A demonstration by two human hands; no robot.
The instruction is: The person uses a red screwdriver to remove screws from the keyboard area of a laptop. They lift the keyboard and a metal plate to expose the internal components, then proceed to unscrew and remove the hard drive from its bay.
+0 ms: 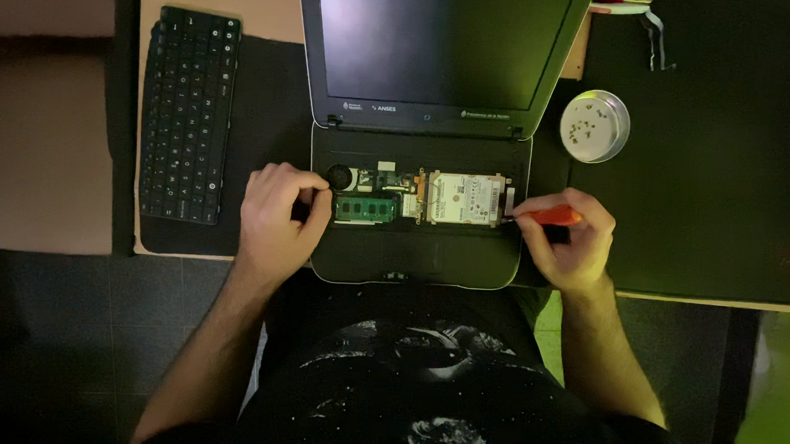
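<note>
An opened laptop [416,250] lies on the surface [51,163] with its keyboard panel taken off, so the inner bay shows below the dark screen [434,37]. The right hand [572,239] is closed around an orange-handled screwdriver [551,215], whose tip points left at the right edge of the hard drive [461,198], a silver rectangle carrying a white label with small dark print, seated in the right half of the bay. The left hand [280,217] rests on the laptop's left edge with its fingers curled in loosely; whether they pinch anything cannot be told. Just right of it sit a green memory module [366,208], lying flat and long, and a round black part [339,175] above it. Along the strip under the screen are three small pale markings, left, middle and right. The detached black keyboard [186,115] lies upright on a dark mat [257,136], well to the left. To the upper right, on a larger black mat [717,174], stands a round white dish [594,126] holding a few small screws [587,131].
</note>
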